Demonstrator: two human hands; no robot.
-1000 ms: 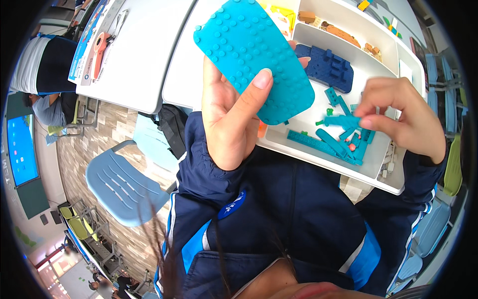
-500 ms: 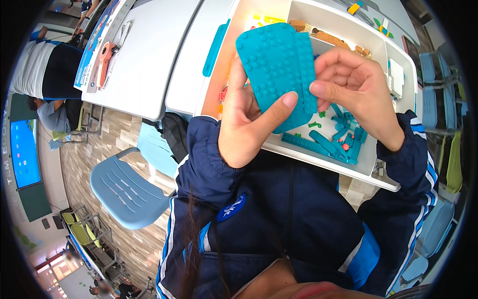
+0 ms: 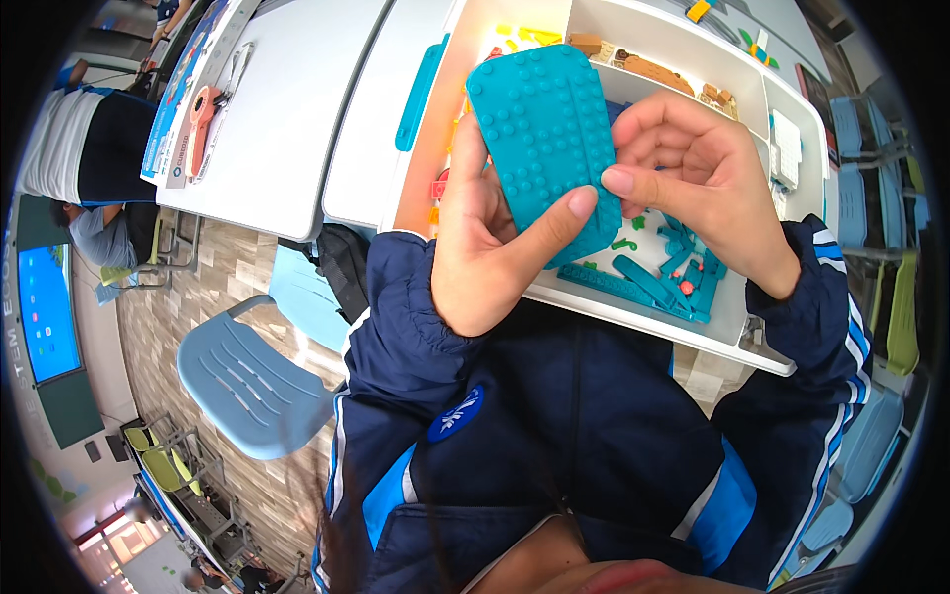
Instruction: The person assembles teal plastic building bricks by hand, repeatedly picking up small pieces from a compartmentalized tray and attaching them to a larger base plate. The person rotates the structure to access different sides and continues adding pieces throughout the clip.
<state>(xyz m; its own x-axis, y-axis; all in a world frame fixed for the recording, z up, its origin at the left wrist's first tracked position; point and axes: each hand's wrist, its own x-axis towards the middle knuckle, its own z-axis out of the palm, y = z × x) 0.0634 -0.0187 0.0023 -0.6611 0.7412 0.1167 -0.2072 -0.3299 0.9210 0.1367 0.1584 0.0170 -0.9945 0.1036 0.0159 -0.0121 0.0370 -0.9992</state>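
fingers [image 3: 554,223] of both hands around teal studded plate [image 3: 544,129]

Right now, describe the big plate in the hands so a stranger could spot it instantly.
Above the white sorting tray on the desk, the left hand and right hand hold a teal studded plate. It is one wide, round-cornered slab, far bigger than the thin teal pieces loose in the tray.

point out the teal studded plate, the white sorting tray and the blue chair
teal plate [image 3: 542,119]: head view, on its studded face above the left thumb
white tray [image 3: 734,84]: head view, on a bare divider wall near the far right compartments
blue chair [image 3: 255,381]: head view, on the middle of its slotted seat
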